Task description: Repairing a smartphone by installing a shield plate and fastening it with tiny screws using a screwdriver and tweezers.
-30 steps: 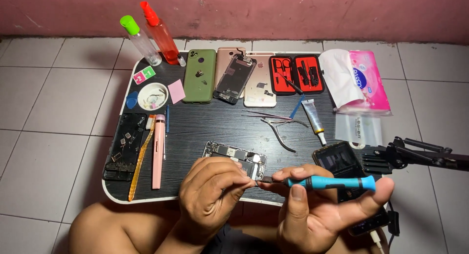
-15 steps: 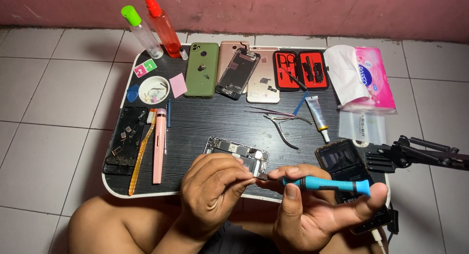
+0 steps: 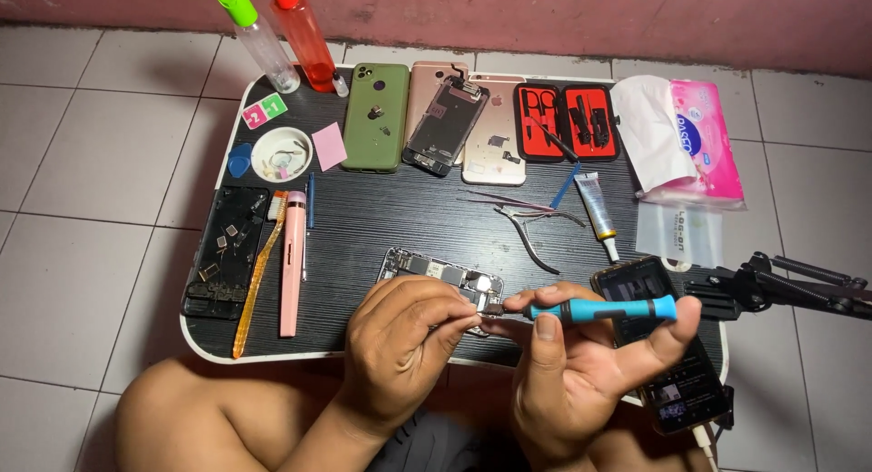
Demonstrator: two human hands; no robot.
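My right hand (image 3: pixel 581 372) holds a blue-handled screwdriver (image 3: pixel 604 309) level, tip pointing left. My left hand (image 3: pixel 404 345) pinches a small dark part (image 3: pixel 491 309) right at the screwdriver's tip; the fingers of both hands meet there. Just behind the hands lies an opened phone body (image 3: pixel 436 274) with its circuit board showing, on the black lap table (image 3: pixel 400 208). A phone with a lit screen (image 3: pixel 668 354) lies under my right hand, partly hidden by it.
At the back stand two plastic bottles (image 3: pixel 282 36), a green phone case (image 3: pixel 375 118), two phone backs (image 3: pixel 472 118) and a red tool case (image 3: pixel 568 119). A tissue pack (image 3: pixel 690 140), nippers (image 3: pixel 527 227), a glue tube (image 3: pixel 597 208), a small white dish (image 3: pixel 281 154) and a pink tool (image 3: pixel 292 263) lie around. A black stand arm (image 3: pixel 790 286) reaches in from the right.
Both hands have stayed together at the screwdriver tip with only slight shifts. The camera has tilted, so the table sits lower in the picture.
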